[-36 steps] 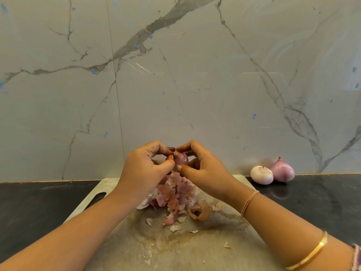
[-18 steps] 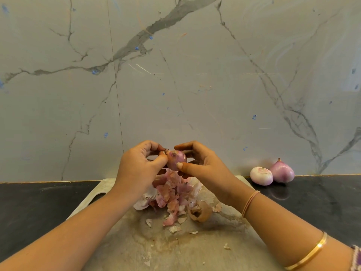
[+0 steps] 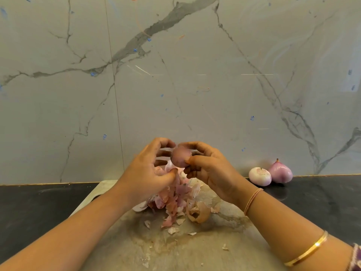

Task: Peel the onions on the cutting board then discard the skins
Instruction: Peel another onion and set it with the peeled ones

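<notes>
The left hand (image 3: 150, 170) hovers, fingers loosely curled; whether it pinches a scrap is unclear. Above the skins (image 3: 175, 196) heaped on the cutting board (image 3: 195, 251), the right hand (image 3: 212, 173) pinches a part-peeled onion (image 3: 180, 155). The white onion (image 3: 259, 176) and purple onion (image 3: 280, 173) on the counter (image 3: 322, 202) look finished. Discarding is not yet done.

skins (image 3: 175, 196) on cutting board (image 3: 195, 251) | two onions (image 3: 260, 176) right (on counter (image 3: 322, 202), by wall (image 3: 195, 94))
</notes>
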Available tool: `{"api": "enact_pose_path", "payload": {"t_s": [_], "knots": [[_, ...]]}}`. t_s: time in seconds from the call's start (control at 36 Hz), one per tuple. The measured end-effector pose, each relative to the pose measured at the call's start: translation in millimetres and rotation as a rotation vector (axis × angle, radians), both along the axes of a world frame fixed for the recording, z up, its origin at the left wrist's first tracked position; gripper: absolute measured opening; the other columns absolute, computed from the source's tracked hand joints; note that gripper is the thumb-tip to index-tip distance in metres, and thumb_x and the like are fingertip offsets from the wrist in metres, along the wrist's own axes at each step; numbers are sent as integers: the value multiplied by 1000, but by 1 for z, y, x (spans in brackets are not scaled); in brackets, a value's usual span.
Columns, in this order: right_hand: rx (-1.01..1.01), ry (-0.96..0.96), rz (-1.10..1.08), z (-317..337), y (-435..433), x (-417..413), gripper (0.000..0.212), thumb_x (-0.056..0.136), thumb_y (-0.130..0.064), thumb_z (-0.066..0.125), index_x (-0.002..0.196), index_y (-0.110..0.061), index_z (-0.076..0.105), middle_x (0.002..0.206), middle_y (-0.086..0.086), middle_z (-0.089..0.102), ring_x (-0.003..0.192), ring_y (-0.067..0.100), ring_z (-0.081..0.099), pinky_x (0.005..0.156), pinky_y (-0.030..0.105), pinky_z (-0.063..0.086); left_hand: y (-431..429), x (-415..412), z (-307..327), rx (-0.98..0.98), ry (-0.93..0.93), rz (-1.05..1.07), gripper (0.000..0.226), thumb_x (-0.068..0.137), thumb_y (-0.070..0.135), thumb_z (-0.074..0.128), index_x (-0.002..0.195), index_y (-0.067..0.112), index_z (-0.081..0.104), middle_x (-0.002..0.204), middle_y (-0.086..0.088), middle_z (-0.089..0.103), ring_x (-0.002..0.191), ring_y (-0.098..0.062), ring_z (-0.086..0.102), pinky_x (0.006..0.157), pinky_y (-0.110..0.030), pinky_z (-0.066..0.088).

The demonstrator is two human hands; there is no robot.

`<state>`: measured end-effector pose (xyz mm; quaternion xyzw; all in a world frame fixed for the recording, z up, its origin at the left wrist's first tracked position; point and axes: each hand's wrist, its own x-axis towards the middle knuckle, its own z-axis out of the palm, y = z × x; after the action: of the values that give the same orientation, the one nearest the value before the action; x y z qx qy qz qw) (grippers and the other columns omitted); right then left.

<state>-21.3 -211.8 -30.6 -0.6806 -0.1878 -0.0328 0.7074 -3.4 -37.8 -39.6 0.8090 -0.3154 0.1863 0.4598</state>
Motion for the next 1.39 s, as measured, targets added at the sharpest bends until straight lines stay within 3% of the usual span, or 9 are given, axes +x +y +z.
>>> {"api": "enact_pose_path", "payload": {"t_s": [0.17, 0.33, 0.47, 0.67, 0.78, 0.94, 1.08, 1.31, 1.39], "knots": [[7, 20, 3, 0, 0, 0, 22, 96, -3, 48, 112, -12, 60, 97, 17, 60, 69, 18, 55, 63, 25, 49, 1, 2, 1, 47, -237, -17, 34, 76, 38, 71, 103, 42, 50, 112, 17, 58, 103, 1, 57, 86, -13, 48], [-51, -19, -3, 0, 1, -2, 18, 98, -7, 47, 110, -13, 59, 98, 15, 60, 73, 19, 54, 67, 26, 50, 3, 6, 0, 141, -391, -34, 35, 80, 27, 65, 112, 35, 51, 110, 11, 57, 104, -7, 57, 89, -19, 49], [-108, -57, -41, -2, 2, 0, 22, 99, -11, 47, 118, -8, 58, 100, 14, 61, 76, 20, 54, 67, 23, 50, 4, 6, 0, 150, -397, -8, 35, 79, 29, 63, 110, 36, 49, 104, 17, 55, 99, 1, 56, 88, -17, 49], [-110, -67, -39, -2, 2, 0, 24, 98, -10, 48, 120, -7, 59, 102, 14, 62, 79, 21, 56, 66, 22, 50, 4, 8, -1, 141, -411, -11, 32, 78, 30, 65, 105, 33, 49, 100, 5, 58, 95, -5, 56, 87, -18, 50], [-98, -61, -34, -3, 2, 1, 24, 99, -11, 48, 120, -7, 59, 102, 16, 62, 80, 23, 56, 66, 23, 50, 5, 9, -2, 137, -401, -22, 31, 80, 31, 64, 107, 34, 50, 103, 9, 59, 98, -4, 57, 87, -19, 50], [0, -25, -5, -3, 1, 3, 21, 99, -14, 49, 114, -7, 61, 91, 15, 62, 75, 21, 57, 67, 25, 51, 5, 12, -4, 130, -413, 26, 19, 82, 28, 62, 96, 17, 65, 107, 12, 61, 101, -3, 57, 83, -24, 52], [14, -19, -16, -3, 1, 3, 18, 99, -14, 47, 108, -10, 62, 88, 14, 64, 72, 19, 59, 68, 27, 52, 3, 3, 0, 15, -246, -47, 26, 81, 39, 66, 102, 38, 49, 107, 16, 63, 97, 1, 63, 81, -13, 51], [-89, -48, -43, -4, 1, 2, 15, 99, -15, 48, 103, -15, 62, 92, 12, 62, 74, 18, 56, 68, 24, 52, 4, 8, -2, 71, -232, -24, 18, 91, 10, 59, 103, 23, 61, 103, 7, 65, 97, -5, 62, 81, -22, 52], [-68, -30, -49, -5, 2, 3, 15, 99, -14, 48, 102, -14, 63, 91, 13, 62, 74, 20, 57, 68, 26, 52, 4, 7, -2, 94, -266, -8, 31, 91, 6, 57, 97, 36, 56, 111, 11, 60, 101, -2, 58, 86, -21, 51]]}}
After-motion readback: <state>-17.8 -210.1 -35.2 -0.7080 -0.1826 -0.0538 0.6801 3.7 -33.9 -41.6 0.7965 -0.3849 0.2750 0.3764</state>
